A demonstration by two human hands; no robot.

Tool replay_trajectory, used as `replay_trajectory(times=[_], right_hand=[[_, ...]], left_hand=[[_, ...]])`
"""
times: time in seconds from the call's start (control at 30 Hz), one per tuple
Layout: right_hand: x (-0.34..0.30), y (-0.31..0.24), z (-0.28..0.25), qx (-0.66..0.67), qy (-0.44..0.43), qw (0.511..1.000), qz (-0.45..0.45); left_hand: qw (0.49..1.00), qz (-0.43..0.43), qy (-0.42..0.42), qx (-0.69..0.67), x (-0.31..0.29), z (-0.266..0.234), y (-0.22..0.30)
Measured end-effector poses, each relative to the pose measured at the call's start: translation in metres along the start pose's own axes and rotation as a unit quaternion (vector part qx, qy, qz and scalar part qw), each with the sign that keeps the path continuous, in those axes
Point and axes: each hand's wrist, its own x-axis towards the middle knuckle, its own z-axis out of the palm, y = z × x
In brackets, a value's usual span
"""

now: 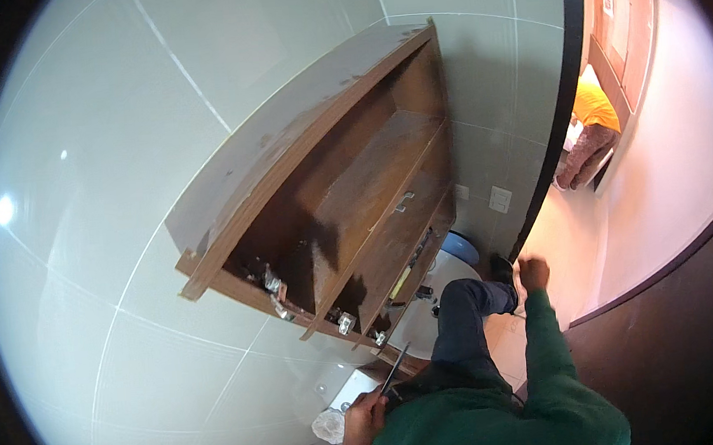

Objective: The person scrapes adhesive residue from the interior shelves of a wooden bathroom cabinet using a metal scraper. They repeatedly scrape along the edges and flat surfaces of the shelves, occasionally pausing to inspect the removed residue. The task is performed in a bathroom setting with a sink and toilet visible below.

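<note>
My left hand [364, 424], low at the picture's edge, is closed around a thin dark rod-shaped tool [395, 370]. The tool points up and to the right, toward the lower corner of a wooden cabinet [320, 167]; its exact kind cannot be made out. My right hand [534, 274] is closed, held out beside the dark door frame [552, 151]; whatever it may hold is hidden. The cabinet is doorless, with shelves inside and metal hinges [345, 323] along its left end. Smaller items [402, 284] lie on its lowest shelf.
Below the cabinet are a white basin [418, 330] and a blue rounded object [461, 248]. A paper roll [328, 427] sits by my left hand. Tiled walls [165, 318] surround the cabinet. Beyond the doorway, a person in orange [595, 106] bends down.
</note>
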Motion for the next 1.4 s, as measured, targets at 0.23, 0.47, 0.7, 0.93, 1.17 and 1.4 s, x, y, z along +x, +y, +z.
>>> replay_trajectory(times=[0.23, 0.47, 0.7, 0.93, 1.17, 1.4], right_hand=[[-0.111, -0.034, -0.067, -0.103, -0.111, 0.972, 0.179], [-0.061, -0.232, -0.262, 0.529, -0.446, 0.722, 0.002], [-0.074, -0.334, -0.312, 0.492, -0.464, 0.707, -0.207], [-0.053, -0.361, -0.295, 0.501, -0.367, 0.758, -0.201], [-0.041, -0.37, -0.276, 0.53, -0.339, 0.747, -0.214], [-0.034, -0.376, -0.26, 0.545, -0.362, 0.727, -0.209]], left_hand=[[0.968, 0.205, 0.017, 0.145, 0.048, -0.021, 0.05], [0.863, 0.454, 0.176, 0.134, 0.123, -0.024, 0.122], [0.816, 0.456, 0.333, 0.125, 0.171, -0.039, 0.15], [0.95, 0.072, 0.072, -0.296, 0.124, -0.014, 0.146], [0.81, -0.037, -0.08, -0.58, 0.11, -0.009, 0.164], [0.899, 0.003, -0.04, -0.436, 0.116, -0.009, 0.14]])
